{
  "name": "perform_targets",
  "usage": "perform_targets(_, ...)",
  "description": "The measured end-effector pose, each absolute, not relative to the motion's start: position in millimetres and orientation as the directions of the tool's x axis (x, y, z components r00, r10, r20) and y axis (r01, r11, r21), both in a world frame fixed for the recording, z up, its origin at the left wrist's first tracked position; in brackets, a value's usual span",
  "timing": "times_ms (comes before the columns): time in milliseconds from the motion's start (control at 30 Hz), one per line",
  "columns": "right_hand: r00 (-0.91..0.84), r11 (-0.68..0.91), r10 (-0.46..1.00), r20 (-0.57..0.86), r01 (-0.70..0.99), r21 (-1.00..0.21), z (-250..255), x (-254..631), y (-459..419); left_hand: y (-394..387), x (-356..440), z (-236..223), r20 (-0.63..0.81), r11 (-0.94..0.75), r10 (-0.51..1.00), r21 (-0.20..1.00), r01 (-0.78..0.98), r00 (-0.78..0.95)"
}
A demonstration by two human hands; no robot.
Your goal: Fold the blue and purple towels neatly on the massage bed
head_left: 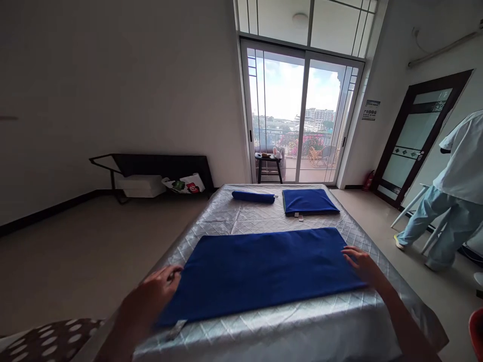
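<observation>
A large blue cloth [264,271], folded into a wide flat rectangle, lies across the near part of a bed-like table with a silvery quilted cover [215,216]. At its left edge, my left hand [162,284] has its fingers curled in around the border of the fabric; the thumb side is partly hidden. My right hand [360,262] rests at the right edge, fingers stretched and slightly apart, fingertips touching the fabric. A white tag [179,328] pokes out under the near left corner. Farther back are a rolled blue cloth [252,197] and a folded blue cloth [310,202].
A person in a white top [462,156] stands at the right beside a light-coloured stool [409,206]. Along the left wall is a low black bench [162,165] with a white box [141,186] below. Brown polka-dot fabric [53,342] lies at the near left.
</observation>
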State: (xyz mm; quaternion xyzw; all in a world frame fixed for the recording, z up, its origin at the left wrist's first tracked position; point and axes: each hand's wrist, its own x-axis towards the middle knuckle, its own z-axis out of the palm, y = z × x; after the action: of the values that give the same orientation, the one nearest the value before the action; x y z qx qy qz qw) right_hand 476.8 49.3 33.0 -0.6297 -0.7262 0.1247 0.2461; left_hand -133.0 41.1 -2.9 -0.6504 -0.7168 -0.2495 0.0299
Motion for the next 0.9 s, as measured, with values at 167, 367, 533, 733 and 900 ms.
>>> perform_targets(167, -0.127, 0.176, 0.98, 0.151, 0.907, -0.382, 27, 409, 125, 123, -93, 5, 0.223, -0.078, 0.974, 0.196, 0.977, 0.033)
perform_targets(367, 0.004, -0.01, 0.999, -0.033, 0.982, -0.189, 1, 392, 165, 167, -92, -28, 0.117, -0.01, 0.993, 0.122, 0.993, -0.005)
perform_targets(533, 0.062, -0.072, 0.995, -0.08, 0.988, -0.136, -12, 400, 173, 173, -104, -51, 0.058, 0.036, 0.997, 0.123, 0.992, -0.043)
perform_targets(733, 0.178, -0.19, 0.976, -0.124, 0.977, -0.097, -11, 416, 177, 169, -105, -49, 0.016, 0.082, 0.996, 0.145, 0.986, -0.086)
perform_targets(900, 0.197, -0.208, 0.974, -0.115, 0.974, -0.094, -12, 425, 178, 166, -100, -46, 0.038, 0.091, 0.995, 0.135, 0.987, -0.097)
